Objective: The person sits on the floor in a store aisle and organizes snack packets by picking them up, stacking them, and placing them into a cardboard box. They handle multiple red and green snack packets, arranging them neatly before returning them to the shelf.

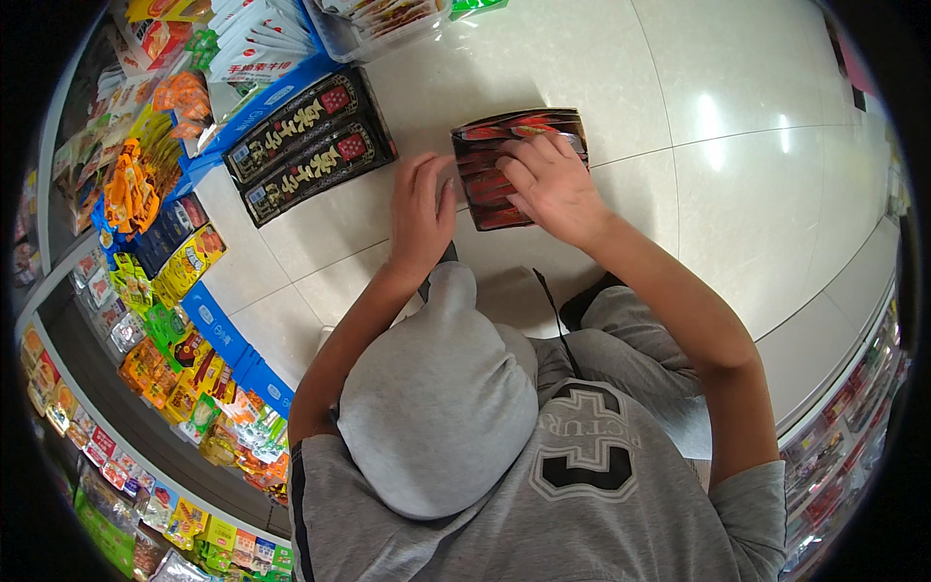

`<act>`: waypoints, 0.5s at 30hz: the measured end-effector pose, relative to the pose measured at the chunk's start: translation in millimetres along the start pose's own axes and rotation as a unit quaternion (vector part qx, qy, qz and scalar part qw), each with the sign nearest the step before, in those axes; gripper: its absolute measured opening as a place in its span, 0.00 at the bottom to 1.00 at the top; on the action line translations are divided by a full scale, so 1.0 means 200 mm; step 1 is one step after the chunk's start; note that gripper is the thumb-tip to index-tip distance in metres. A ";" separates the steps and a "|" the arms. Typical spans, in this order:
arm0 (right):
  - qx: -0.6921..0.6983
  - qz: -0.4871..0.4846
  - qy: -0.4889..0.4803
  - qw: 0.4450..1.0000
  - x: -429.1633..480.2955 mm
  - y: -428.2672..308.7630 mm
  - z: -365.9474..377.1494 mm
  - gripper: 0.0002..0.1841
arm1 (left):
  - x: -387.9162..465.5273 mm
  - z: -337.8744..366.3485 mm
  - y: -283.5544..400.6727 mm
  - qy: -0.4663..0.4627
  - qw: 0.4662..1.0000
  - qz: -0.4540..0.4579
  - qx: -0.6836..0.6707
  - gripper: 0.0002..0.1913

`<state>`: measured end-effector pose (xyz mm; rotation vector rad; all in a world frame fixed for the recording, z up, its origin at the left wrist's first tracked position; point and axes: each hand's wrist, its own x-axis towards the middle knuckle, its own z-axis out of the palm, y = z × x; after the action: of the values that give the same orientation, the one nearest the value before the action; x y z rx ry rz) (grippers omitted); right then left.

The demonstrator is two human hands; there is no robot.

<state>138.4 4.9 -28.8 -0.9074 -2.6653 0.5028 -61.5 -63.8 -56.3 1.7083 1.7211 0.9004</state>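
On the tiled floor before me stands an open dark box filled with red and black snack packets. My right hand reaches over the box from the right, its curled fingertips on the packets; whether it grips one cannot be told. Beside the box's left wall is my left hand, fingers slightly bent and thumb apart, with nothing seen in it. Further left lie two black printed boxes side by side on the floor, bearing white and red writing.
Blue display boxes and shelves of colourful snack packets line the left. A clear plastic tub of packets stands at the top. More shelving runs along the lower right. My bent knee is close below my left hand.
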 end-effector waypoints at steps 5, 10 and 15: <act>0.054 0.024 0.037 0.998 -0.01 0.02 -0.01 0.11 | -0.02 0.00 -0.03 -0.030 0.998 0.054 0.017 0.15; -0.007 0.017 0.016 1.000 0.00 0.04 -0.01 0.08 | 0.05 0.01 -0.01 -0.062 0.987 0.101 0.104 0.12; 0.023 0.018 0.019 0.999 -0.01 0.04 -0.04 0.07 | 0.11 0.02 -0.02 -0.050 0.979 0.135 0.145 0.12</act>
<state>147.2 12.5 -24.6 -0.9426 -2.5964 0.5462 -61.4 -40.9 -60.0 2.1806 1.6411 0.6850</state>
